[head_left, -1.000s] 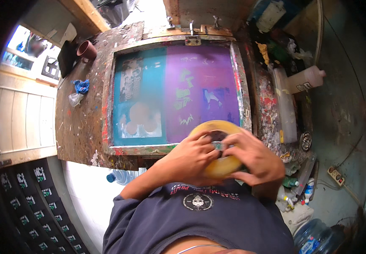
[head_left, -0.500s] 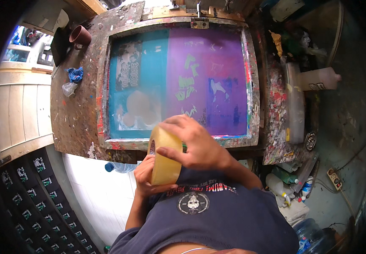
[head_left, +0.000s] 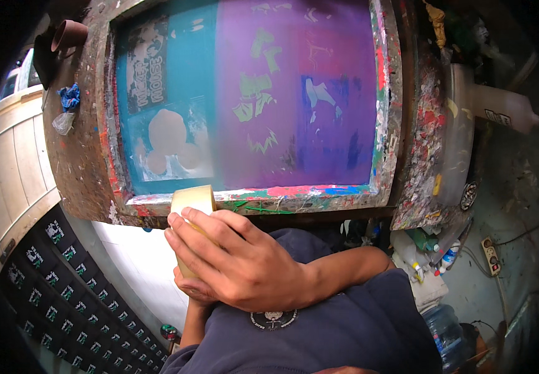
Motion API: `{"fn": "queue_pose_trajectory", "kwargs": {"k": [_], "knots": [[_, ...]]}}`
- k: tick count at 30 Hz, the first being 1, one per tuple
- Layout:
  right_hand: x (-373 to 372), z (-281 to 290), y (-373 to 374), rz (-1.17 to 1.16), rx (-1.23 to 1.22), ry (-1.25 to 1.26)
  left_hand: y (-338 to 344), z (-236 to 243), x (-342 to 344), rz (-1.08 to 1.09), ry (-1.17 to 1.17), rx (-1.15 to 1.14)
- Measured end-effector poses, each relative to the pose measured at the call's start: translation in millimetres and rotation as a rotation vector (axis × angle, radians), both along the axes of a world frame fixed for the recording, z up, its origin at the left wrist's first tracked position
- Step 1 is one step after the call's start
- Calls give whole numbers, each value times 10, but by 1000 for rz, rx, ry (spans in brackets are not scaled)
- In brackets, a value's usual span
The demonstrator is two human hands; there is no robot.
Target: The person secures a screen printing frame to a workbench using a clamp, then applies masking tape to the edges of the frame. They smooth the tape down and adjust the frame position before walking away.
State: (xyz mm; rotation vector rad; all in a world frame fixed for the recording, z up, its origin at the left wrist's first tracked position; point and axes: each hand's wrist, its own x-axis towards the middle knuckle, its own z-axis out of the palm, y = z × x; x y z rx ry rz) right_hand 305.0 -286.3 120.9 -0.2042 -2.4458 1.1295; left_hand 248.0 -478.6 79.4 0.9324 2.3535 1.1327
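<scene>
A wide roll of yellowish clear packing tape (head_left: 192, 198) is held at the front edge of a screen printing frame (head_left: 389, 171). My right hand (head_left: 247, 262) lies across the roll, its fingers bent over the tape. Below it my left hand (head_left: 193, 290) grips the roll from underneath; most of that hand is hidden behind the right one. The frame's mesh is teal on the left and purple on the right, with pale stencil shapes (head_left: 168, 132) showing in it. Whether a tape end is lifted cannot be seen.
The frame lies on a paint-stained table (head_left: 79, 156). A brown cup (head_left: 68, 35) and crumpled blue plastic (head_left: 68, 96) sit at the left. A translucent bottle (head_left: 506, 107) lies at the right. Dark printed fabric pieces (head_left: 70, 299) are spread low on the left; a power strip (head_left: 490, 254) is far right.
The view has shifted closer to the frame. My right hand has gone from the roll's side to lying over it, covering much of the tape and left hand.
</scene>
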Motion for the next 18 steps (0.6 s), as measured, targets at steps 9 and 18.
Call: {"fn": "queue_pose_trajectory", "kwargs": {"k": [9, 18], "knots": [[99, 34, 95, -26, 96, 5, 278, 270, -3, -98, 100, -150], [159, 79, 89, -32, 128, -13, 238, 339, -68, -150, -328, 53]]}}
